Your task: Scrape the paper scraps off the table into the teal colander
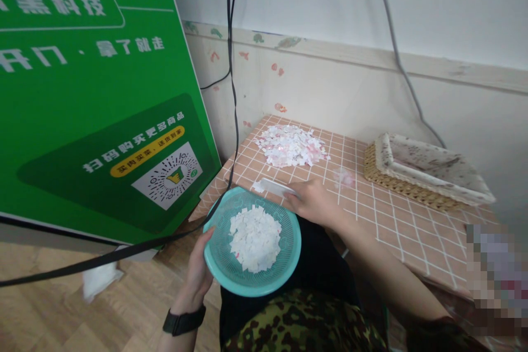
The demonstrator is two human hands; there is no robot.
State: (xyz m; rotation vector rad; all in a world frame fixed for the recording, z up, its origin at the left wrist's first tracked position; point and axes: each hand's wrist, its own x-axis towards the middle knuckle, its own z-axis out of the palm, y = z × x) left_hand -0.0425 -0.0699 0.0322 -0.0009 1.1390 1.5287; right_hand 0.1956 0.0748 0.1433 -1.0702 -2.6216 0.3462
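My left hand (202,264) grips the left rim of a round teal plastic colander (292,253), just below the table's front edge. Small white paper scraps (256,239) lie heaped in its middle. In my right hand (311,201) is a flat white strip (274,187), held low over the table edge behind the colander. A few scraps (258,186) lie at the strip's left end. Farther back on the table is a larger pile of white and pink paper scraps (291,146). The fingertips of my right hand are partly hidden.
A brown checked cloth covers the table (396,236). On its right stands a cloth-lined wicker basket (421,190). A green printed cabinet (103,93) rises at the left. One black strap (173,237) crosses in front of it. A white bag-like thing (101,279) lies on the floor.
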